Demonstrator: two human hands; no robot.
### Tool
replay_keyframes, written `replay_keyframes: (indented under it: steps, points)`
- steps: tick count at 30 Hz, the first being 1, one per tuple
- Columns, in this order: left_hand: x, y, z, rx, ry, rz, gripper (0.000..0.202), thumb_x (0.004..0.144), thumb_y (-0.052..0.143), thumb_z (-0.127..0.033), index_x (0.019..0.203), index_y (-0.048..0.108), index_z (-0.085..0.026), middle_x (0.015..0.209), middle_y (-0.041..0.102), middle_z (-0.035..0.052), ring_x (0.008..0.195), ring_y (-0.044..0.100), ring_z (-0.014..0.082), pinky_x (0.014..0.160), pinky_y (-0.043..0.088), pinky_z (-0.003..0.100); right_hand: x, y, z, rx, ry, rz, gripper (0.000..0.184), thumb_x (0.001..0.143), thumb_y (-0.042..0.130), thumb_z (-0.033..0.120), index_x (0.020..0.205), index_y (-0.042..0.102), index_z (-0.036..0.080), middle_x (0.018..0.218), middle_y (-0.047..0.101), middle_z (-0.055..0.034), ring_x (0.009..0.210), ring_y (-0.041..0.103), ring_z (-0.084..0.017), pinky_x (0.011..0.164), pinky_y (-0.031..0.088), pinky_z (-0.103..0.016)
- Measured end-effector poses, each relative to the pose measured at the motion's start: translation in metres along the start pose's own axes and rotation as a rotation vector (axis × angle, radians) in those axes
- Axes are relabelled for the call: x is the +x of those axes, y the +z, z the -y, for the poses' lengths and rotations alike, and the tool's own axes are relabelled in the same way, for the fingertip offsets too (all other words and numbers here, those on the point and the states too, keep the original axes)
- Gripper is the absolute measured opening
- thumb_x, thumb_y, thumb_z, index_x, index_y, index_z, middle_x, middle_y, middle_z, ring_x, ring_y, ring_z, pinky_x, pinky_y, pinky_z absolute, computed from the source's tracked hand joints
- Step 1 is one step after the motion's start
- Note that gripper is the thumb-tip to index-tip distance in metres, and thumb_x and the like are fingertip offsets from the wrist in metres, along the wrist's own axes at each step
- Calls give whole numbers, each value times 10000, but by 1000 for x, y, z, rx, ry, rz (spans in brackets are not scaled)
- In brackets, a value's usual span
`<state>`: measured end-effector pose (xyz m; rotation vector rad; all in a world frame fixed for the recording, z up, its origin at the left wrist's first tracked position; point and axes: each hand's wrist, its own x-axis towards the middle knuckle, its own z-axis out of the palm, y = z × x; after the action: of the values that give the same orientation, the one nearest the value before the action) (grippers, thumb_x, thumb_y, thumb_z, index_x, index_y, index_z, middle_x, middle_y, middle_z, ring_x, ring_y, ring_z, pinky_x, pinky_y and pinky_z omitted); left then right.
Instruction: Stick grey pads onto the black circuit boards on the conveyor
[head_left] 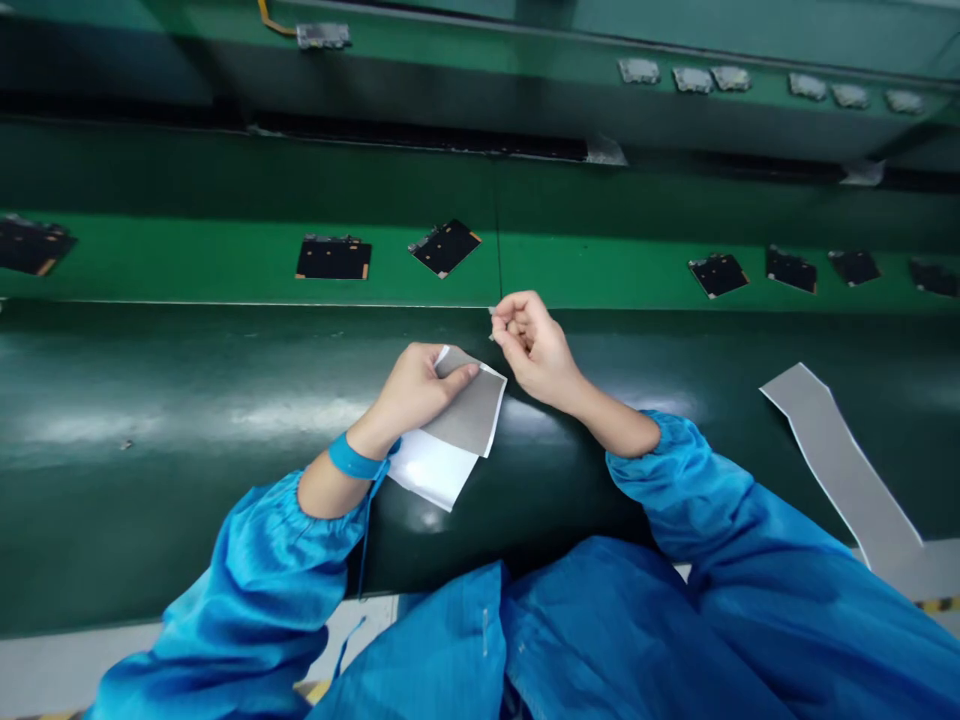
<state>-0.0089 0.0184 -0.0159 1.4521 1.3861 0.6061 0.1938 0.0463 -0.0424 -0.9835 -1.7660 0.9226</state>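
Note:
My left hand [416, 392] is closed on a grey sheet [472, 412] with a white backing, thumb pressed on its top, held over the dark green belt [187, 430]. My right hand [531, 345] is just right of it, fingers pinched on a tiny pale piece at its fingertips, too small to name. Both arms wear blue sleeves, and a blue band circles my left wrist [354, 462].
Several dark square boards, such as one [333, 258] and another [445, 246], lie on the brighter green strip beyond. A long grey strip [840, 462] lies on the belt at right. Small grey pads [691, 79] line the far ledge.

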Motion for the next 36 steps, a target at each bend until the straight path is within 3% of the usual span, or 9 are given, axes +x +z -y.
replay_keyframes:
  steps: [3, 8, 11, 17, 20, 27, 36]
  points:
    - [1, 1, 2, -44, 13, 31, 380, 795, 717, -515, 800, 757, -138, 724, 738, 48, 656, 617, 181, 583, 447, 259, 35, -5, -8, -1, -45, -3, 162, 1034, 509, 239, 1185, 451, 243, 952, 582, -18, 748, 548, -135, 689, 473, -283]
    - [1, 1, 4, -81, 16, 29, 338, 808, 711, -479, 819, 768, -146, 739, 759, 52, 660, 642, 191, 598, 456, 273, 116, 2, -16, -112, -200, 299, 225, 976, 488, 69, 1139, 478, 224, 881, 574, 39, 778, 560, -100, 766, 465, -261]
    - [2, 2, 5, -74, 33, 40, 296, 825, 681, -433, 819, 770, -150, 749, 760, 48, 666, 639, 186, 625, 455, 282, 152, 35, -18, -125, -223, 430, 293, 919, 486, -15, 1109, 478, 207, 822, 586, 74, 736, 557, -72, 760, 435, -243]
    - [2, 3, 8, -26, 138, 31, 278, 842, 647, -390, 677, 672, -169, 652, 667, 15, 635, 556, 159, 593, 377, 276, 191, 130, -21, -107, -97, 507, 336, 827, 552, -31, 1037, 454, 213, 719, 637, 82, 722, 635, -100, 730, 452, -243]
    - [1, 3, 7, -6, 166, 38, 281, 853, 637, -362, 643, 615, -176, 594, 597, -6, 588, 493, 137, 577, 330, 277, 203, 152, -24, -122, -67, 527, 368, 792, 554, -30, 1034, 434, 221, 725, 654, 73, 783, 697, -136, 766, 496, -267]
    - [3, 5, 6, 23, 187, 26, 326, 851, 671, -279, 596, 489, -189, 558, 522, -30, 563, 455, 118, 586, 297, 282, 208, 138, -24, -239, -47, 619, 368, 767, 540, 21, 1037, 414, 237, 748, 710, 41, 783, 707, -172, 817, 545, -309]
    - [3, 6, 7, 20, 190, 21, 218, 854, 669, -252, 661, 606, -173, 640, 652, 1, 630, 575, 152, 606, 334, 284, 196, 122, -11, -325, 10, 601, 356, 769, 545, 17, 1042, 443, 222, 753, 678, 39, 737, 632, -160, 749, 480, -286]
